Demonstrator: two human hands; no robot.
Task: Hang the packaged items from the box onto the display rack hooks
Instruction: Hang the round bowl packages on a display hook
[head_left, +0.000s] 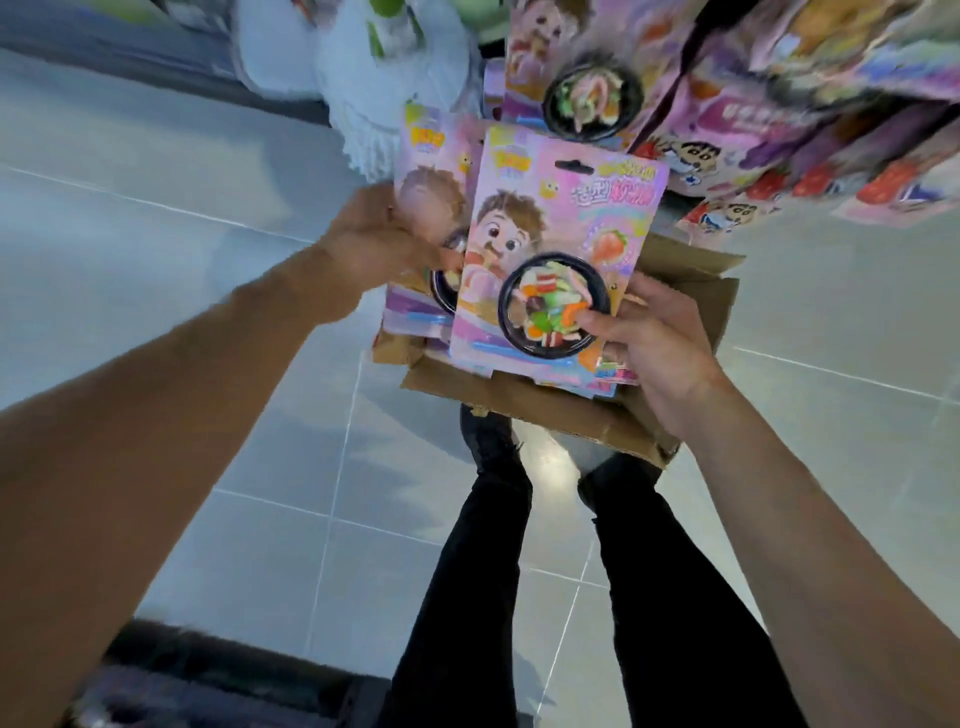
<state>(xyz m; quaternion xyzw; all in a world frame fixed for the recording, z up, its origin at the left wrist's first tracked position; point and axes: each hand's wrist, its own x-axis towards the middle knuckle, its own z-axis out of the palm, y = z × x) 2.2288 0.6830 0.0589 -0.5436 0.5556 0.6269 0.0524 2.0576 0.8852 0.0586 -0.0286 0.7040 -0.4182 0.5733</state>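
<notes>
A pale tiled floor (156, 291) with thin grout lines fills the scene. Far left stands a white ribbed object (363, 67), blurred. Near the bottom, a dark low edge (208, 675) crosses the left.

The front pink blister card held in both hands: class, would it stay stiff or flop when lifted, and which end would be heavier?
The front pink card probably stays fairly stiff: it stands flat, pinched only at its edges by the left hand and right hand. Its black bowl blister sits low, so that end is likely heavier.
</notes>
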